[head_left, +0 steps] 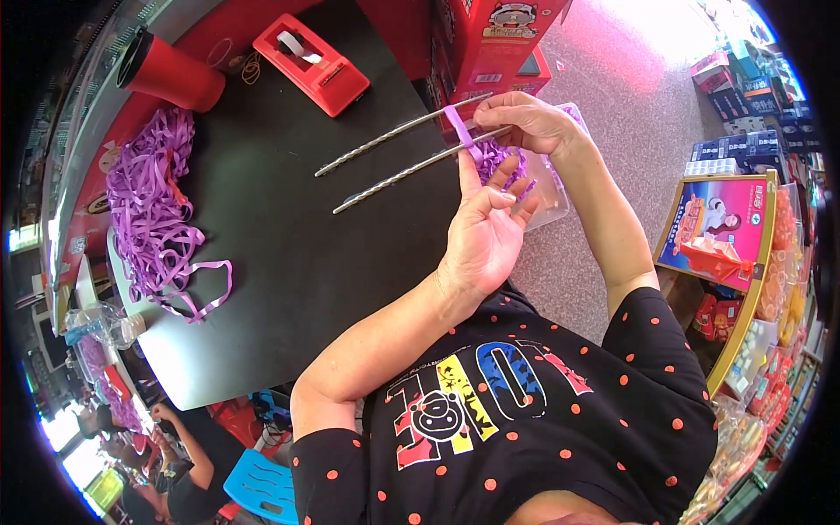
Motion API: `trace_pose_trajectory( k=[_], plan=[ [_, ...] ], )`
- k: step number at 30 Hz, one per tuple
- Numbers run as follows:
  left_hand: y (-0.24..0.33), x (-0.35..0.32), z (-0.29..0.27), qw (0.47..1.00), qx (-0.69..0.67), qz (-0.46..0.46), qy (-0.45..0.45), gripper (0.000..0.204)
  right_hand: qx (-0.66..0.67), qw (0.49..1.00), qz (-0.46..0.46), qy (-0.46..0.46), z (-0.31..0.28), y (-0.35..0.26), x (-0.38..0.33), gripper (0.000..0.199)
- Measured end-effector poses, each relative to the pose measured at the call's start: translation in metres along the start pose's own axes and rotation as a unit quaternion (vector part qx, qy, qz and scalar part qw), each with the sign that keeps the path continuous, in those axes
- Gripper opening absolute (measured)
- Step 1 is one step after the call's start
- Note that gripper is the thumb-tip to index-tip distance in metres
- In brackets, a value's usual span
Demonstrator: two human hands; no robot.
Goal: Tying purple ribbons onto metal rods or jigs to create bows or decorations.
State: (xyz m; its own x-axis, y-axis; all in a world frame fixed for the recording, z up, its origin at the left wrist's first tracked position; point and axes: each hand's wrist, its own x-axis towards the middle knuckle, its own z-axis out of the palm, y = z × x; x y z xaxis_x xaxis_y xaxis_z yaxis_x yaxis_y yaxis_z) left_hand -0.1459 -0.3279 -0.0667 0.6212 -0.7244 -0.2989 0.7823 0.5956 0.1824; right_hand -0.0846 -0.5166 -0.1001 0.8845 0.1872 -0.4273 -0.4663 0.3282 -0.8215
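Two slim metal chopsticks (385,190) with twisted tips point left over the dark table, roughly side by side and apart. A purple ribbon (458,124) is wrapped around both near their right ends. My right hand (535,122) is closed on those right ends, thumb and fingers pinched. Just below, my left hand (486,236) has its palm up and fingers apart, the index finger reaching up to touch the ribbon and the lower chopstick. Behind my hands, purple ribbon pieces (500,166) fill part of a clear plastic box (553,197), partly hidden.
A tangled heap of purple ribbon (153,206) lies along the left of the black table (289,262). Farther back are a red tape dispenser (337,86), a red cylinder (188,77) and a red carton (490,48). A blue stool (262,486) and other people are lower left; shelves stand right.
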Motion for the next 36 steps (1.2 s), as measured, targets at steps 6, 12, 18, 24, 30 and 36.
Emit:
trace_pose_trajectory(
  k=[6,12,18,24,30,36],
  plan=[
    [0.001,0.000,-0.004,1.000,-0.003,-0.001,0.013,0.090,0.012,0.999,0.033,-0.033,0.002,0.009,0.015,0.022],
    [0.001,-0.002,-0.002,1.000,-0.015,-0.011,0.023,0.093,0.088,0.972,0.027,-0.215,-0.003,0.032,0.044,0.024],
    [0.002,-0.002,-0.001,0.999,-0.024,-0.014,0.032,0.094,0.089,0.972,0.031,-0.216,0.003,0.036,0.050,0.019],
    [0.004,-0.002,0.001,0.999,-0.022,-0.016,0.030,0.094,0.018,0.968,-0.025,-0.248,0.005,0.036,0.051,0.022],
    [0.002,-0.001,0.000,0.999,-0.021,-0.016,0.025,0.091,-0.406,0.909,-0.094,0.001,-0.001,0.004,0.010,0.027],
    [0.002,-0.001,-0.003,0.999,-0.012,-0.014,0.039,0.091,-0.535,0.815,-0.179,0.135,0.052,-0.051,-0.039,0.020]
  ],
)
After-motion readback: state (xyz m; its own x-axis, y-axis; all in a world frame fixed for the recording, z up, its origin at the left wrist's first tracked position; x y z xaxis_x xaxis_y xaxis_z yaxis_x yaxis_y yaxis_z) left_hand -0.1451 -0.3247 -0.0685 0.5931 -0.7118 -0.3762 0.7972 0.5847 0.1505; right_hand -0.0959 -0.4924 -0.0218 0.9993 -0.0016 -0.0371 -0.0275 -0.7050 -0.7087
